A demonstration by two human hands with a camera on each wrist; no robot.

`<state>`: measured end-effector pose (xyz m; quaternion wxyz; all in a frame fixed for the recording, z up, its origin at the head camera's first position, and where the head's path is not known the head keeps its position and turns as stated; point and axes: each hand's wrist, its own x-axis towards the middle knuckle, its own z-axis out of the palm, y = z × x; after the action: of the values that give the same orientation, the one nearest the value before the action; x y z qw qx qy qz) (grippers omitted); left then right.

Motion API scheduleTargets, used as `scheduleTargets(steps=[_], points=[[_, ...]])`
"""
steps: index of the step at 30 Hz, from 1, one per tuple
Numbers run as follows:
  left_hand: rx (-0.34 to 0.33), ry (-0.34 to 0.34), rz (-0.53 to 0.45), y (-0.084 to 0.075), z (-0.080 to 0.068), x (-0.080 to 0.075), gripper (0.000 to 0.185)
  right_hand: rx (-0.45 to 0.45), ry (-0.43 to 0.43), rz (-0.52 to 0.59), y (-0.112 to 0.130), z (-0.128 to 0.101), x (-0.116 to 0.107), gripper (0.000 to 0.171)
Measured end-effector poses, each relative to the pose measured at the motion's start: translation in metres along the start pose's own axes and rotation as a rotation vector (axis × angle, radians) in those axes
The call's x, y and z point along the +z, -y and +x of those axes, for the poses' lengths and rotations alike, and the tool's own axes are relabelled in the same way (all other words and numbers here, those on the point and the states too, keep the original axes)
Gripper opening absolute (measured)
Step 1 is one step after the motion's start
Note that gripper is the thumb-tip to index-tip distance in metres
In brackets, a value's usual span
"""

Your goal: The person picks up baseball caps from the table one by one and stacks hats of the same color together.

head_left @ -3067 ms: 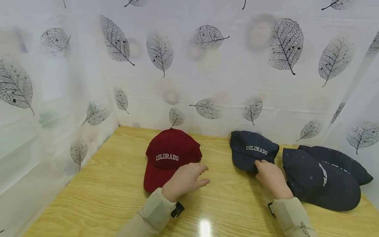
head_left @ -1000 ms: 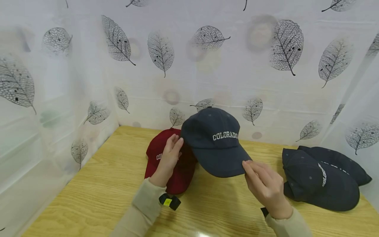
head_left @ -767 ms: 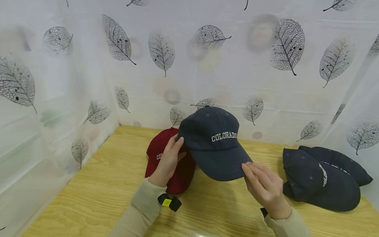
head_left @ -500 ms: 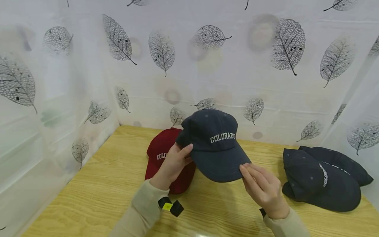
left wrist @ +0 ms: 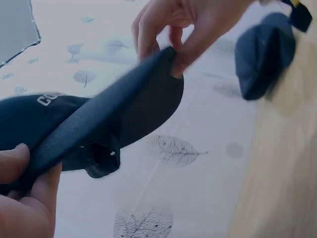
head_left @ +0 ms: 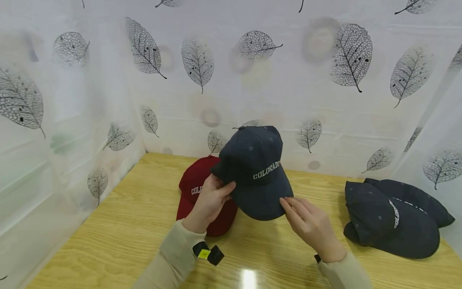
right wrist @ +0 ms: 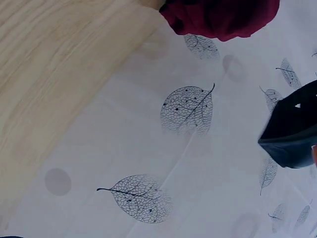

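Raised over the table between both hands is a navy baseball cap [head_left: 252, 160] with COLORADO in white across its front. My left hand [head_left: 209, 200] grips the cap's left side near the brim, thumb on the outside. With thumb and fingertips, my right hand [head_left: 310, 224] pinches the right edge of the brim. The left wrist view shows the brim [left wrist: 124, 99] edge-on, held at both ends. Behind the left hand, a dark red baseball cap [head_left: 196, 180] lies on the table, partly hidden by the navy cap and the hand.
Two more navy caps [head_left: 393, 224] lie overlapping at the right end of the wooden table [head_left: 119, 224]. A white curtain [head_left: 231, 88] printed with grey leaves hangs behind the table and along its sides.
The navy cap was on the table at the back, under the right hand. It has come up and left into both hands; lately it has tilted, its right side turning upward.
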<state>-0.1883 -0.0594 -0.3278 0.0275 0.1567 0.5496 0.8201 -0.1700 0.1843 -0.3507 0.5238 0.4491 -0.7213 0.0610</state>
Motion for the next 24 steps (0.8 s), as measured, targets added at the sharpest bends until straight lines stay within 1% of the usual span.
scheduleTargets(steps=[2,4,6,9,11,13,17,19,22,24], points=[[0.048,0.000,0.056,0.000,-0.001,0.000,0.040,0.037,0.072,0.023,-0.004,-0.005,0.004,0.031],[0.100,-0.003,0.108,0.001,-0.001,0.000,0.037,0.069,0.083,0.054,-0.007,-0.008,0.007,0.031],[0.158,-0.010,0.171,0.002,-0.001,0.000,0.031,0.099,0.049,0.076,-0.011,-0.010,0.009,0.028],[0.251,-0.003,0.286,0.003,-0.001,-0.001,0.022,0.172,-0.033,0.100,-0.016,-0.011,0.008,0.026],[0.304,0.023,0.358,0.004,0.000,-0.001,0.019,0.238,-0.089,0.113,-0.019,-0.012,0.005,0.028],[0.339,0.060,0.415,0.005,0.000,0.000,0.019,0.314,-0.145,0.124,-0.021,-0.012,0.001,0.031],[0.377,0.152,0.474,0.007,0.000,0.000,0.020,0.465,-0.252,0.159,-0.024,-0.011,-0.005,0.041],[0.384,0.194,0.489,0.008,0.000,0.000,0.020,0.530,-0.283,0.218,-0.025,-0.011,-0.008,0.044],[0.386,0.245,0.487,0.010,0.000,0.000,0.020,0.604,-0.302,0.327,-0.026,-0.009,-0.013,0.045],[0.368,0.278,0.462,0.010,-0.001,0.001,0.021,0.634,-0.295,0.412,-0.027,-0.009,-0.016,0.044]])
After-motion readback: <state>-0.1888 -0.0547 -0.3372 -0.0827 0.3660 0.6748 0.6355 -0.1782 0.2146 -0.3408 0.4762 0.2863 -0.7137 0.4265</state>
